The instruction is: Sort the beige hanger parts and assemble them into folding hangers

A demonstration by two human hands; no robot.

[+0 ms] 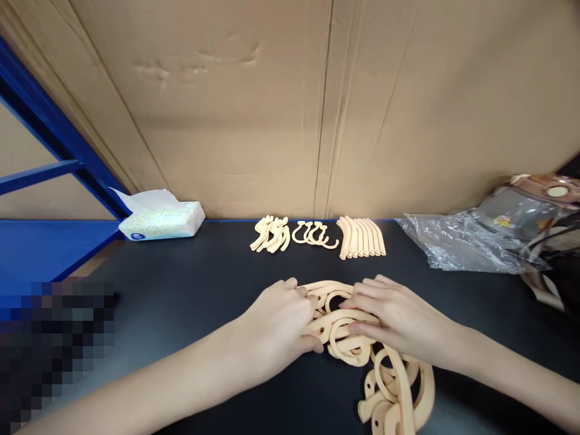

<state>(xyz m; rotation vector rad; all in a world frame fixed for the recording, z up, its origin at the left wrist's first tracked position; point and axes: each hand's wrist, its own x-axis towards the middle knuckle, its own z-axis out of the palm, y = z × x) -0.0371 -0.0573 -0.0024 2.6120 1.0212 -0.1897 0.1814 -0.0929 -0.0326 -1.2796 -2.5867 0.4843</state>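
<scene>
A loose heap of beige curved pieces and rings (pixel 351 347) lies on the black table, between and below my hands. My left hand (pixel 290 320) has its fingers curled round pieces at the heap's left side, the thumb below a piece with a hole. From the right, my right hand (pixel 385 308) rests over the heap with its fingers bent onto several pieces. More beige pieces (pixel 399 393) trail toward the front edge below my right wrist. Behind the hands stand three groups: short curved pieces (pixel 270 234), hook-shaped pieces (pixel 312 234) and a neat row of long curved pieces (pixel 362 237).
A tissue pack (pixel 163 220) sits at the back left beside a blue metal frame (pixel 63 133). Clear plastic wrap (pixel 466 241) and a transparent container with a brown top (pixel 516 205) lie at the back right. A cardboard wall (pixel 235 121) borders the black table (pixel 203 290).
</scene>
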